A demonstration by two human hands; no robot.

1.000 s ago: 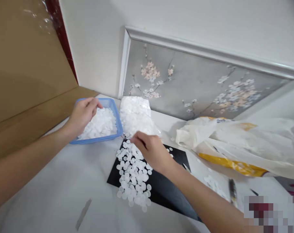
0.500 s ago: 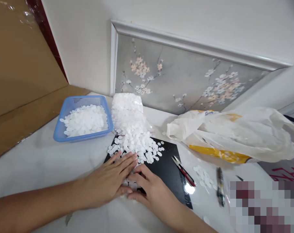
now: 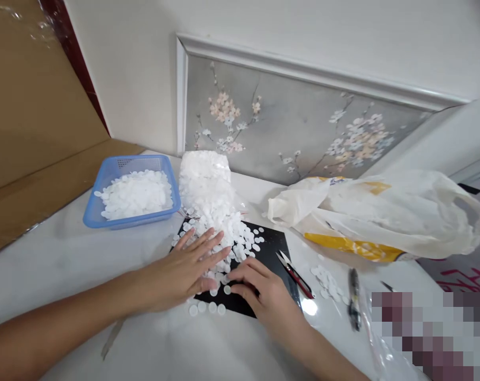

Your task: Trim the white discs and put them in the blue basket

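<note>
A heap of small white round discs (image 3: 246,241) spills from a clear plastic bag (image 3: 206,172) onto a black sheet (image 3: 271,270). My left hand (image 3: 180,272) lies over the near left part of the heap with its fingers spread. Beside it, my right hand (image 3: 267,291) has bent fingers, the thumb and index a little apart. A single disc (image 3: 227,289) is at the right thumb's tip. Several discs (image 3: 212,307) lie in a short row at the sheet's near edge. Discs under the left palm are hidden.
At the left stands a blue basket (image 3: 132,218) of discs. Red-handled thread snips (image 3: 297,276) rest on the sheet's right edge. Farther right are loose discs (image 3: 328,284), a dark slim tool (image 3: 354,299) and a white-and-yellow plastic bag (image 3: 367,211). A framed flower panel (image 3: 279,121) is behind.
My hands have moved apart, the right one shifting right and the left one spreading its fingers. The row of discs at the near edge now shows.
</note>
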